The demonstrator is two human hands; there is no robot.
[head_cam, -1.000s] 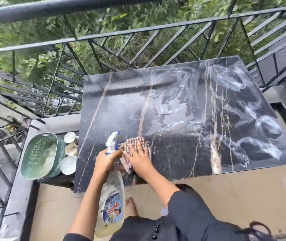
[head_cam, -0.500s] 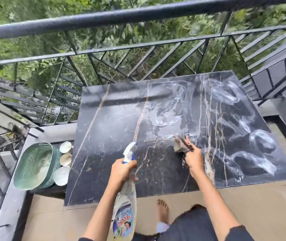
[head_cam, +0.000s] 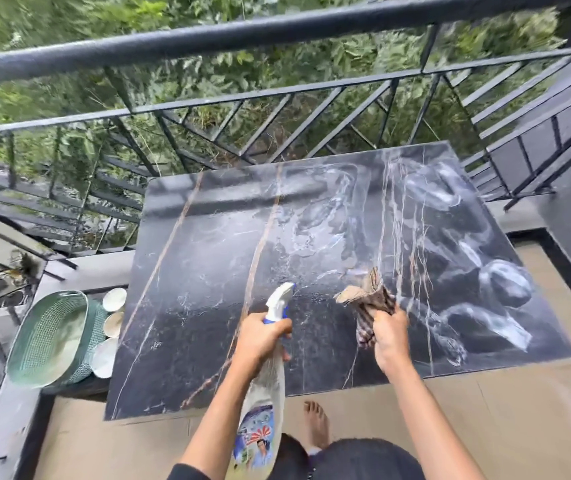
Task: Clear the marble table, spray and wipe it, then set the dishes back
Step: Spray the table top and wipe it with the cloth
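Note:
The black marble table (head_cam: 208, 271) fills the middle of the view, bare of dishes, with wet smears across its right half. My left hand (head_cam: 260, 337) grips a spray bottle (head_cam: 266, 410) by the neck, its white and blue nozzle pointing up over the table's near edge. My right hand (head_cam: 389, 336) holds a bunched checked cloth (head_cam: 369, 299) lifted above the table's front right part. Three pale dishes (head_cam: 107, 323) lie in a row on the ledge left of the table, beside a green basket (head_cam: 48, 337).
A black metal railing (head_cam: 277, 39) runs along the far side, with green foliage beyond it. A second railing (head_cam: 537, 116) and a dark wall close the right side. My bare foot (head_cam: 317, 424) stands on the beige floor under the table's near edge.
My right hand slid the cloth from the table's front middle to the right, then bunched it and lifted it off the surface. The spray bottle moved right with my left hand.

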